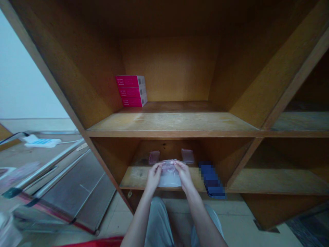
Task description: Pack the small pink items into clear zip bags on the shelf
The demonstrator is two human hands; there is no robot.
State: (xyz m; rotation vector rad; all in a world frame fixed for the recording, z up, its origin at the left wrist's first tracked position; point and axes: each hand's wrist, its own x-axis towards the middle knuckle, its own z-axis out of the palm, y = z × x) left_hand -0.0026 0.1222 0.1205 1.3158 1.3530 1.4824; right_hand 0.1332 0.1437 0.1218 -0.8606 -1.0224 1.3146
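Between my two hands is a clear plastic bag (169,176), its top edge pinched at both sides, above the lower shelf's front part. My left hand (154,173) is closed on the bag's left corner. Across from it, my right hand (183,171) grips the right corner. Behind the hands, a small pinkish packet (154,156) lies to the left and another pale packet (187,155) to the right on the same shelf. What the bag holds, if anything, I cannot make out. A dark blue item (212,180), partly blurred out, lies right of my right hand across the shelf edge.
On the upper shelf (180,120) stands a stack of three pink boxes (131,91) at the left. Wooden dividers (244,161) bound the compartment. A metal-framed rack (84,192) stands at the left, with a white power strip (42,141) behind. Something red (97,242) lies at the bottom.
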